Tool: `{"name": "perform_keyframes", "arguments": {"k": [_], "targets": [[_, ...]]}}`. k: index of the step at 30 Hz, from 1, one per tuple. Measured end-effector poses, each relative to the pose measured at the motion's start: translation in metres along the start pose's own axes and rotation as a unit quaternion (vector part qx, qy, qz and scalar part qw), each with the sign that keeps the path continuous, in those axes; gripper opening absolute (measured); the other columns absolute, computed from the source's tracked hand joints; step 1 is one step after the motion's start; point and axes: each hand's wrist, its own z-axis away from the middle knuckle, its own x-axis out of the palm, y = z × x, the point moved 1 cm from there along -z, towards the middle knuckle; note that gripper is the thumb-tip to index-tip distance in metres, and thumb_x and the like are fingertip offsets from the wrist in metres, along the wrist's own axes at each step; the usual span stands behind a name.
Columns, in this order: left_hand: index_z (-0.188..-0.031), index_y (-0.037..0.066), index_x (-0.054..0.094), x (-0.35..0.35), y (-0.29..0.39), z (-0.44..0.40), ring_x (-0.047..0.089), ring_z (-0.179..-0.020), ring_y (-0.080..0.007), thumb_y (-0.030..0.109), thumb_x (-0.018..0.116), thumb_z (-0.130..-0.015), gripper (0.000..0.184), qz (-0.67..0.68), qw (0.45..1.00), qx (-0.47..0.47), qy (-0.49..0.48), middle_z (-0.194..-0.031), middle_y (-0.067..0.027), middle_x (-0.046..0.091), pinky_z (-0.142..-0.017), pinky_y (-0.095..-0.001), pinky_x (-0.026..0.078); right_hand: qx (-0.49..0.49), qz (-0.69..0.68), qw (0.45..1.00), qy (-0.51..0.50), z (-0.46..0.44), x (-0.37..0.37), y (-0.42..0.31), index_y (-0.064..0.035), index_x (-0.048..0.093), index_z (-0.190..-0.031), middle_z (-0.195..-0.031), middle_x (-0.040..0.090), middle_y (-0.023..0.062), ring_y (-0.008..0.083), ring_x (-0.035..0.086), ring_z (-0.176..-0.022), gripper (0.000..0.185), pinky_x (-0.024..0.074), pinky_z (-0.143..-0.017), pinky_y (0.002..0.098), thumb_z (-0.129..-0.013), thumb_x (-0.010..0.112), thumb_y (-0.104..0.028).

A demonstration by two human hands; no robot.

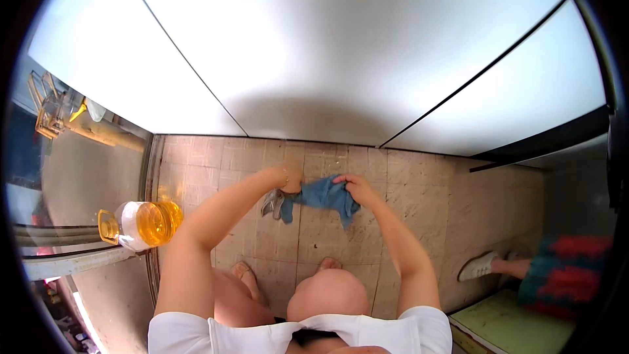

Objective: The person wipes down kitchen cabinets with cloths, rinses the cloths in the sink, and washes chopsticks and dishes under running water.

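A blue cloth [321,195] hangs between my two hands, low over the tiled floor. My left hand [285,178] is at the cloth's left end, with its fingers closed round it. Beside it dangles a greyish, shiny crumpled piece [272,204]; I cannot tell whether it is part of the cloth. On the other side, my right hand [354,187] pinches the cloth's upper right edge. The lower corners of the cloth hang loose.
White panels [314,59] stand in front. A bottle of yellow liquid [154,224] is at the left, by a glass frame. At the right are another person's shoe [478,267] and patterned clothing [563,269], near a green surface [517,324].
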Motion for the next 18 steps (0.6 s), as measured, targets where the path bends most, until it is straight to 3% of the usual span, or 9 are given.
{"name": "perform_keyframes", "arguments": {"k": [1, 4, 7, 9, 11, 13, 15, 16, 18], "targets": [[-0.095, 0.004, 0.06, -0.005, 0.004, 0.016, 0.055, -0.09, -0.0253, 0.015, 0.052, -0.068, 0.03, 0.06, 0.997, 0.04, 0.011, -0.093, -0.012, 0.06, -0.076, -0.033, 0.042, 0.054, -0.066, 0.996, -0.019, 0.012, -0.006, -0.009, -0.0022, 0.059, -0.093, -0.098, 0.056, 0.0118, 0.0212, 0.053, -0.09, 0.03, 0.0429, -0.079, 0.0311, -0.071, 0.04, 0.006], [-0.096, 0.002, 0.059, -0.031, 0.026, 0.064, 0.056, -0.086, -0.0207, 0.015, 0.051, -0.07, 0.03, 0.192, 0.978, 0.061, 0.045, -0.093, -0.0101, 0.06, -0.074, -0.0293, 0.042, 0.091, -0.302, 0.947, -0.061, 0.051, -0.031, -0.052, -0.0011, 0.056, -0.098, -0.097, 0.056, 0.0107, 0.0218, 0.054, -0.087, 0.03, 0.0448, -0.079, 0.0316, -0.071, 0.045, 0.003], [-0.094, 0.004, 0.06, -0.063, 0.041, 0.09, 0.054, -0.084, -0.0159, 0.024, 0.053, -0.07, 0.033, 0.378, 0.915, 0.138, 0.015, -0.094, -0.0076, 0.059, -0.073, -0.029, 0.042, -0.006, -0.34, 0.939, -0.046, 0.096, -0.054, -0.124, -0.0017, 0.054, -0.102, -0.095, 0.057, 0.0106, 0.0222, 0.055, -0.086, 0.034, 0.0462, -0.079, 0.0332, -0.068, 0.054, -0.001], [-0.098, -0.001, 0.057, -0.093, 0.067, 0.127, 0.052, -0.077, -0.0109, 0.014, 0.05, -0.073, 0.03, 0.415, 0.895, 0.145, 0.082, -0.091, -0.0066, 0.058, -0.069, -0.0237, 0.042, -0.093, -0.211, 0.973, -0.017, 0.125, -0.07, -0.175, -0.0029, 0.054, -0.101, -0.096, 0.057, 0.007, 0.0192, 0.054, -0.088, 0.034, 0.0447, -0.079, 0.0313, -0.067, 0.059, -0.003], [-0.099, -0.001, 0.056, -0.118, 0.098, 0.166, 0.05, -0.07, -0.0111, 0.012, 0.053, -0.072, 0.031, 0.488, 0.832, 0.234, 0.126, -0.084, -0.0058, 0.057, -0.062, -0.0239, 0.043, -0.134, -0.147, 0.98, 0.006, 0.147, -0.087, -0.22, -0.0059, 0.056, -0.098, -0.095, 0.057, 0.0038, 0.0167, 0.053, -0.087, 0.033, 0.0436, -0.08, 0.0309, -0.066, 0.065, -0.004], [-0.099, -0.002, 0.056, -0.148, 0.12, 0.198, 0.05, -0.065, -0.01, 0.012, 0.056, -0.07, 0.032, 0.434, 0.855, 0.217, 0.186, -0.079, -0.0049, 0.057, -0.056, -0.0241, 0.042, -0.212, -0.052, 0.972, 0.093, 0.163, -0.106, -0.269, -0.0056, 0.057, -0.094, -0.09, 0.058, 0.0026, 0.0132, 0.053, -0.084, 0.027, 0.0445, -0.076, 0.0276, -0.068, 0.061, 0.002], [-0.097, -0.001, 0.056, -0.175, 0.142, 0.215, 0.049, -0.062, -0.0078, 0.013, 0.057, -0.069, 0.031, 0.369, 0.828, 0.243, 0.346, -0.077, -0.0036, 0.057, -0.054, -0.0237, 0.042, -0.287, 0.072, 0.928, 0.227, 0.175, -0.128, -0.314, -0.005, 0.058, -0.089, -0.088, 0.057, 0.0016, 0.0112, 0.052, -0.085, 0.027, 0.0436, -0.075, 0.0247, -0.065, 0.055, 0.009], [-0.092, 0.001, 0.058, -0.191, 0.151, 0.216, 0.05, -0.061, -0.0106, 0.013, 0.057, -0.068, 0.027, 0.351, 0.803, 0.258, 0.407, -0.073, -0.0053, 0.056, -0.055, -0.0248, 0.042, -0.363, 0.162, 0.868, 0.297, 0.177, -0.143, -0.332, -0.0047, 0.059, -0.087, -0.093, 0.056, 0.0032, 0.0129, 0.051, -0.089, 0.03, 0.0424, -0.078, 0.0255, -0.063, 0.053, 0.011], [-0.086, 0.004, 0.059, -0.226, 0.171, 0.221, 0.051, -0.062, -0.0153, 0.013, 0.058, -0.065, 0.023, 0.255, 0.733, 0.28, 0.565, -0.071, -0.0073, 0.055, -0.057, -0.0267, 0.042, -0.49, 0.317, 0.695, 0.42, 0.185, -0.157, -0.376, -0.0065, 0.061, -0.083, -0.1, 0.053, 0.0095, 0.0213, 0.05, -0.097, 0.03, 0.0406, -0.083, 0.0288, -0.06, 0.051, 0.01]]}}
